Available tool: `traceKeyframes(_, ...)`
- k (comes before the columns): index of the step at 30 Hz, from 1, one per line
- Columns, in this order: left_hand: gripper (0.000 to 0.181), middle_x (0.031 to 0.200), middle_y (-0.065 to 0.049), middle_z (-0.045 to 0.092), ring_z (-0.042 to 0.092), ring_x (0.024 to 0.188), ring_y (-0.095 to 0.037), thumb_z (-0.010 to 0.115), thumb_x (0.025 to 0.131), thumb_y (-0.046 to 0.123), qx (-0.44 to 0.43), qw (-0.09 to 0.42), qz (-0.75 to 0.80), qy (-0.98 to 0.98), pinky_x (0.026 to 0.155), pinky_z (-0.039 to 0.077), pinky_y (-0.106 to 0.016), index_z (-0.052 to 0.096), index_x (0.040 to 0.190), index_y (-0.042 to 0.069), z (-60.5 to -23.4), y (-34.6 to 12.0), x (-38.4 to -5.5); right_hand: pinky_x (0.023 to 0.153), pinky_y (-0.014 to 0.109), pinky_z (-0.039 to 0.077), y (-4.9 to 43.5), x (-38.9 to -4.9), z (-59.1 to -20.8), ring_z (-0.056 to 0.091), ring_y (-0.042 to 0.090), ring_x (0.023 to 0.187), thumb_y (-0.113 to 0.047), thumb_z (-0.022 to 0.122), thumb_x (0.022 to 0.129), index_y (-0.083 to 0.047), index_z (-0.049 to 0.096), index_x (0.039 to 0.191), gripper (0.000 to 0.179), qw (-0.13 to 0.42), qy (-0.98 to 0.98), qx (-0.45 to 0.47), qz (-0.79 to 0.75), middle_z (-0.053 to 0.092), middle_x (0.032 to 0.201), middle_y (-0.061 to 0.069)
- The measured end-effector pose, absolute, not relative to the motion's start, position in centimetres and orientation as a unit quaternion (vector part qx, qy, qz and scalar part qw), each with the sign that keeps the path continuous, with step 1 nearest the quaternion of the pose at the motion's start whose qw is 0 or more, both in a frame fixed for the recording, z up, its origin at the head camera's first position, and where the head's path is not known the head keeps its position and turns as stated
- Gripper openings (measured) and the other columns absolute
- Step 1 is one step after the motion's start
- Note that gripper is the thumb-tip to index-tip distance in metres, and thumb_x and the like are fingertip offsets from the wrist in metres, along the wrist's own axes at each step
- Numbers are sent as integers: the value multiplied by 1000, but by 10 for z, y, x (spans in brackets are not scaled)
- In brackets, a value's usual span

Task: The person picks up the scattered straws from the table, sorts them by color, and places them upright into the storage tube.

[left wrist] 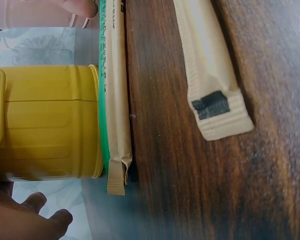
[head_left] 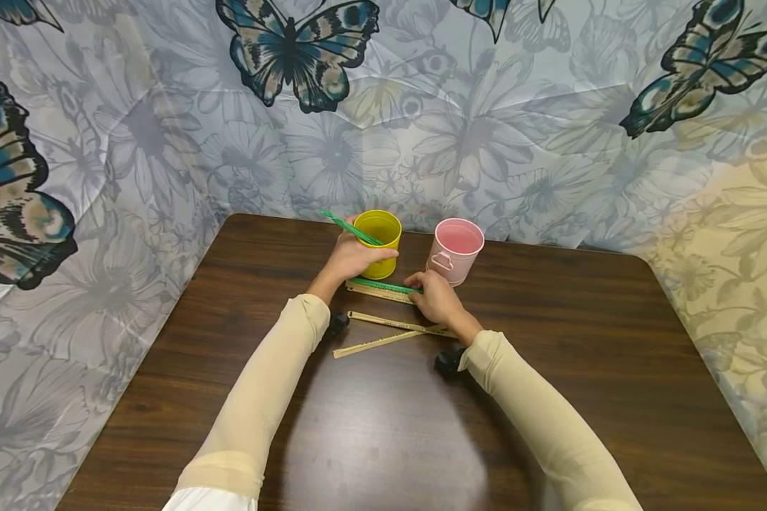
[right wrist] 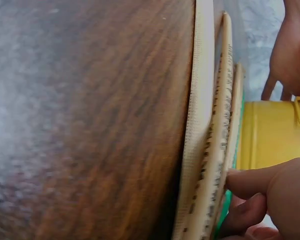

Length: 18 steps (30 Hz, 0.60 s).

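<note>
My left hand grips a small yellow bucket at the back of the table, thumb across its near side. Green slim packets lean out of the bucket's left rim. With thumb and fingers, my right hand pinches the right end of a slim green wrapped stick lying before the bucket. Against it lies a tan paper-wrapped stick with dark print. Nearer me, two more tan wrapped sticks cross at their right ends. What the wrappers contain is hidden.
A pink bucket with a small side handle stands right of the yellow one, just behind my right hand. Dark wood tabletop stretches to both sides. A butterfly-print cloth hangs behind the table's back edge.
</note>
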<state>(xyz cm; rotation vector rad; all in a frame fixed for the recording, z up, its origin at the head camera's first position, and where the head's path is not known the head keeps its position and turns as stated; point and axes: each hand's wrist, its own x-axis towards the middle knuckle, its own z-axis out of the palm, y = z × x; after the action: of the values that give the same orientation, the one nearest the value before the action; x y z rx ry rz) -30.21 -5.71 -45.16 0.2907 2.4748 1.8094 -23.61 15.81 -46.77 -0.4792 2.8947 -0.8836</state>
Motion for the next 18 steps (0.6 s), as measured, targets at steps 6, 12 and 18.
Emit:
traceKeyframes(6,96,144,-7,50,56,126,-24,91,76,34,96,29,592,800,109,49,-42,33,149,16,-452,-56,-303,88,47,58,158,-236,-462,70,31,101,-8,69,92,-3,77,110,20,40,953,-158,-256,75,107,16)
traceKeyframes(12,96,144,-8,50,56,127,-24,92,75,34,95,26,592,800,109,49,-42,34,149,15,-451,-56,-302,82,47,59,159,-234,-454,71,27,97,-12,71,92,-9,78,105,16,59,961,-124,-242,77,105,10)
traceKeyframes(18,96,146,-9,49,56,127,-24,93,74,33,91,22,592,801,109,48,-42,35,149,14,-451,-56,-302,82,48,57,164,-232,-447,70,25,93,-14,69,94,-10,76,105,13,64,962,-114,-240,77,103,8)
